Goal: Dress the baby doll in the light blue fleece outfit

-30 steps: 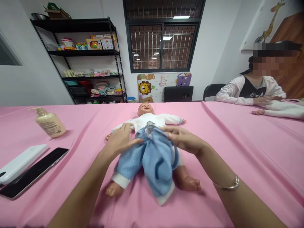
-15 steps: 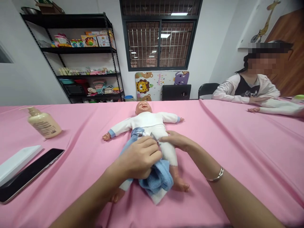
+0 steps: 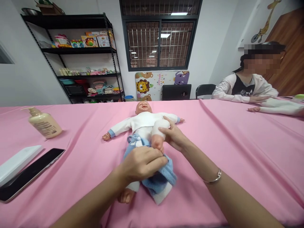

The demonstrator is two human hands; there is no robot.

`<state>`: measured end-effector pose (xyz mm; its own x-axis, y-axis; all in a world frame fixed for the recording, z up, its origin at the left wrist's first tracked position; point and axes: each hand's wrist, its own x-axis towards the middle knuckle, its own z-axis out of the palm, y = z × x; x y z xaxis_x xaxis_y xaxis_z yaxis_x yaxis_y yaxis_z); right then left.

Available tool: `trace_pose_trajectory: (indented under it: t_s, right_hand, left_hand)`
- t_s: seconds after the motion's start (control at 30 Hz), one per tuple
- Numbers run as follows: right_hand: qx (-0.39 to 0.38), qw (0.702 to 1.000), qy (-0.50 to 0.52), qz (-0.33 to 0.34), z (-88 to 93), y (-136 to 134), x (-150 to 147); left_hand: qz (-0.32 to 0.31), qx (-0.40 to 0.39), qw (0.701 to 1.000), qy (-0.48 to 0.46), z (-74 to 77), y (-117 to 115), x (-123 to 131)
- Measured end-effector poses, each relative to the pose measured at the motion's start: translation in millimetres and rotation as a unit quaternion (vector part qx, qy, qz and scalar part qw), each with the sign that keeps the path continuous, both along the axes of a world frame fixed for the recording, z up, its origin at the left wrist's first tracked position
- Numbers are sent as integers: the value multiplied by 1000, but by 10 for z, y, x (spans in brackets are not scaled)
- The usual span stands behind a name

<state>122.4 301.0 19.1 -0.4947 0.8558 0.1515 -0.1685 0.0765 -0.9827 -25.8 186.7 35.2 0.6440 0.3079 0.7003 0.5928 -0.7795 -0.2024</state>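
A baby doll [image 3: 143, 122] in a white top and white leggings lies on its back on the pink-covered table. My right hand [image 3: 172, 134] grips its white-clad leg, lifted and bent toward the chest, with the bare foot up. My left hand [image 3: 142, 164] holds the blue terry garment [image 3: 161, 180] over the doll's other leg. That garment is bunched around the lower body, its white cuff near the table. The doll's other bare foot sticks out below my left hand.
On the pink tablecloth [image 3: 213, 152] stand a cream pump bottle [image 3: 44, 123], a white flat case [image 3: 17, 161] and a black smartphone [image 3: 30, 174]. A seated person [image 3: 244, 90] at the right rests a hand on a second doll [image 3: 277, 107]. A black shelf [image 3: 71, 53] holds toys behind.
My right hand has raised and bent the doll's leg toward its chest. The blue garment has slid further down the legs, and my left hand has shifted slightly toward the doll's feet.
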Motion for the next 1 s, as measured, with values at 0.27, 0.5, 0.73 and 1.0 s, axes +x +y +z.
trace_pose_trajectory:
  t_s: [0.27,0.5,0.73,1.0]
  right_hand:
    - [-54,984,5,169,-103,-113,-116]
    - [-34,972,-81,219,-123,70,32]
    - [103,987,-123,-13,-374,404,67]
    - [-92,995,29,-22,-410,249,-168]
  left_hand:
    - [168,-256,927,-218,97,274,-171]
    - [263,-296,892,-218,35,826,-243]
    - [291,-447,838,-115,17,723,-360]
    - [259,-419,870,-2,-2,651,-263]
